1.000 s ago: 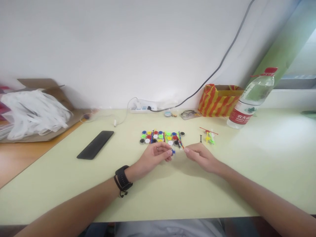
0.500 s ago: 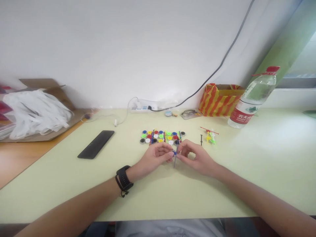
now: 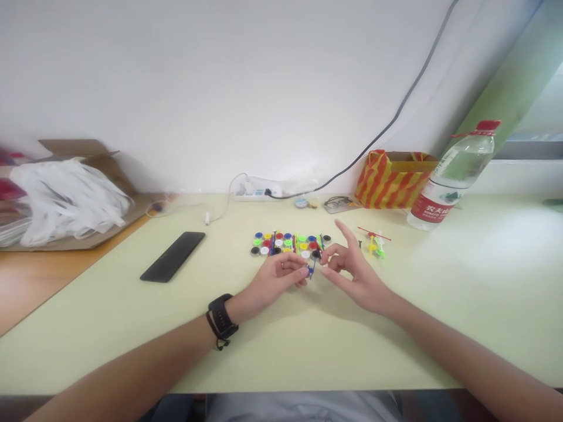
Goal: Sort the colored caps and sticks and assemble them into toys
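Note:
My left hand [image 3: 281, 274] pinches a small blue plastic piece with a thin blade or rod [image 3: 311, 271] between thumb and fingers, just above the table. Part of the piece is hidden by the fingertips. Close to its right side is my right hand [image 3: 352, 272], with the index finger stretched upward and the thumb and other fingers apart. It appears to hold nothing. Behind both hands lie rows of small round pieces [image 3: 266, 244] in several colours, with thin coloured sticks [image 3: 295, 242] between them.
To the right lie loose yellow, green and red plastic parts [image 3: 372, 246]. A black phone [image 3: 173, 257] rests at left. Along the wall are a power strip [image 3: 257, 190], a striped bag [image 3: 391, 181] and a water bottle [image 3: 453, 176]. A cardboard box [image 3: 83, 149] holds white strips.
My right hand has let go of the blue piece and moved slightly right, its index finger now raised. The blade on the piece appears shorter and turned. My left hand keeps its pinch.

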`<state>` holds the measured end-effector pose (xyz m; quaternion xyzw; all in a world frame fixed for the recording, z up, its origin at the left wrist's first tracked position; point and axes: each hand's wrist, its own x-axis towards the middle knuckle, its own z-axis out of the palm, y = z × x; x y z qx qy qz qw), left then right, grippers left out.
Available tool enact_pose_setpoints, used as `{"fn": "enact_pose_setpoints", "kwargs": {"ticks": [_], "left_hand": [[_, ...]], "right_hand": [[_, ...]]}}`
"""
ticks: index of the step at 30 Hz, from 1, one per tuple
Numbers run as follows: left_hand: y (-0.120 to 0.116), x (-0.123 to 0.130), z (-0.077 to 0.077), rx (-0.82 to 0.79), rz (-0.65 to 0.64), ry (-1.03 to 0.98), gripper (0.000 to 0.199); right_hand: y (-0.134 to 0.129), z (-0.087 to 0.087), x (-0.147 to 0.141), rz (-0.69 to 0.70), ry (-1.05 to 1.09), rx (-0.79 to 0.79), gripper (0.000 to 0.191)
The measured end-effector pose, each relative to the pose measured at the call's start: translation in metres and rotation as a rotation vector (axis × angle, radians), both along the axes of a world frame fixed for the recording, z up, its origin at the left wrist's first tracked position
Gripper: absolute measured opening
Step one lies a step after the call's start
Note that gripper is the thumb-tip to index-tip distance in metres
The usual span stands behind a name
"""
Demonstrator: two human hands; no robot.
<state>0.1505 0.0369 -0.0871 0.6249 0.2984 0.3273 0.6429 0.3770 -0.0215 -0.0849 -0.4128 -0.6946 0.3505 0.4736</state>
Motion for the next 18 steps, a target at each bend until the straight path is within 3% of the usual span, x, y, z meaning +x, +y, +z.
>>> {"fn": "enact_pose_setpoints", "kwargs": {"ticks": [2, 5, 7, 12, 18], "left_hand": [[0.000, 0.001, 0.001, 0.002, 0.014, 0.004, 0.040], [0.000, 0.001, 0.000, 0.010, 0.033, 0.015, 0.039], [0.001, 0.001, 0.000, 0.016, 0.033, 0.017, 0.039], [0.000, 0.000, -0.001, 0.011, 0.001, 0.010, 0.037], [-0.001, 0.000, -0.002, 0.015, -0.050, 0.002, 0.035]], "right_hand": [[0.000, 0.002, 0.003, 0.089, 0.003, -0.039, 0.023], [0.001, 0.005, 0.007, 0.210, -0.011, -0.076, 0.061], [0.002, 0.006, 0.007, 0.180, -0.016, -0.078, 0.061], [0.003, 0.006, -0.001, 0.075, 0.018, -0.139, 0.031], [0.003, 0.003, -0.005, 0.038, 0.006, -0.120, 0.019]]}}
